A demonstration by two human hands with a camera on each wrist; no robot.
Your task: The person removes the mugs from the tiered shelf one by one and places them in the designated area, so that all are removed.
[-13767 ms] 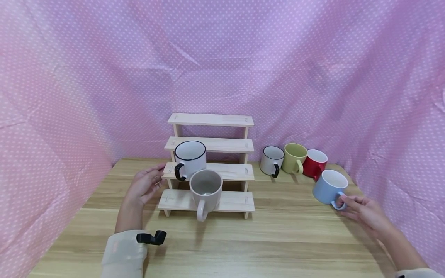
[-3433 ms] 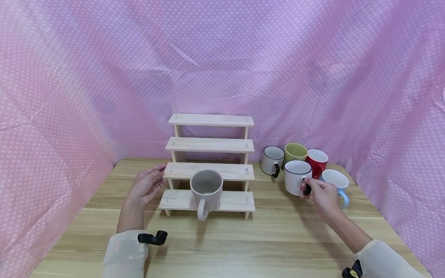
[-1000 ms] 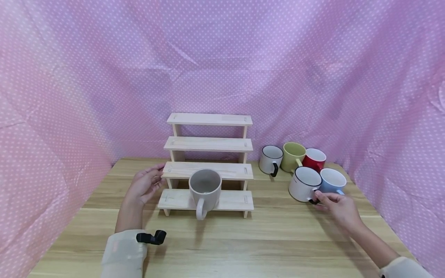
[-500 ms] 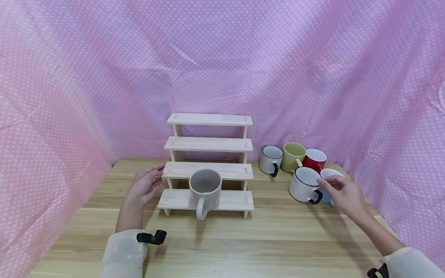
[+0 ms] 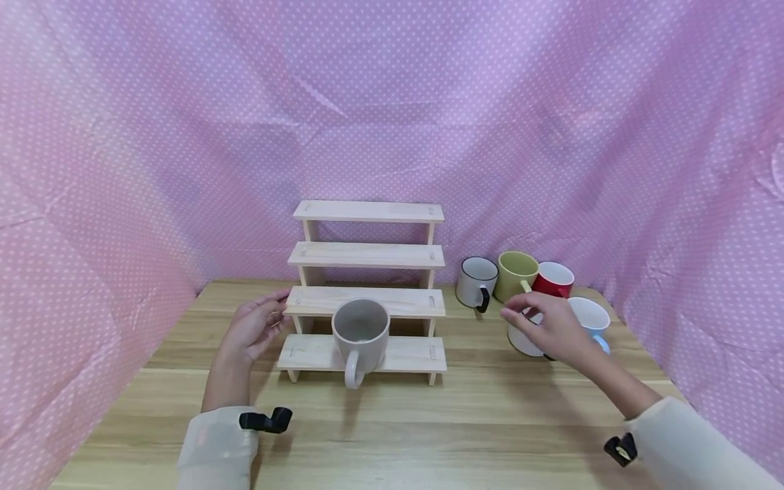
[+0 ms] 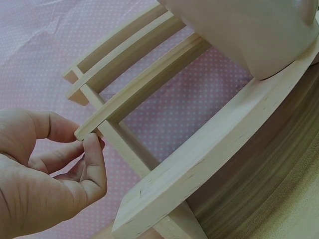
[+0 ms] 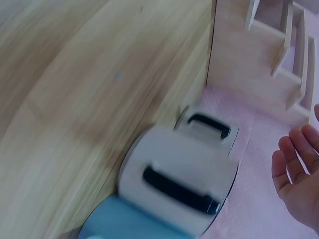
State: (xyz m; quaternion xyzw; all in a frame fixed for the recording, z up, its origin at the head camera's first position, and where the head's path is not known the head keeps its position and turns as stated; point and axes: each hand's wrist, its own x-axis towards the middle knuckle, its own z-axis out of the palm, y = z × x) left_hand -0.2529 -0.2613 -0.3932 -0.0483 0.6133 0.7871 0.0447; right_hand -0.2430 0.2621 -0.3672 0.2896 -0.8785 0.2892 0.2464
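Note:
On the left, my left hand (image 5: 257, 330) pinches the end of the second step of a four-step wooden display stand (image 5: 367, 255). The left wrist view shows its thumb and fingers at that step's tip (image 6: 85, 130). A greyish-beige mug (image 5: 361, 347) stands on the lowest step, handle toward me. My right hand (image 5: 554, 330) hovers, holding nothing, over the larger white mug (image 5: 519, 344) with a black rim and partly hides it in the head view. Its black handle (image 7: 179, 191) shows in the right wrist view. A light blue mug (image 5: 589, 316) stands just right of it.
Behind my right hand, along the pink dotted cloth (image 5: 392, 102), stand a smaller white mug (image 5: 474, 289) with black handle, a yellow-green mug (image 5: 510, 286) and a red mug (image 5: 551, 287). Everything rests on a wood-grain table (image 5: 392, 435).
The larger white mug left the stand's third-from-top step earlier and now stands beside the blue mug, also set down right. My right hand released its handle and moved up and left. Left hand unchanged.

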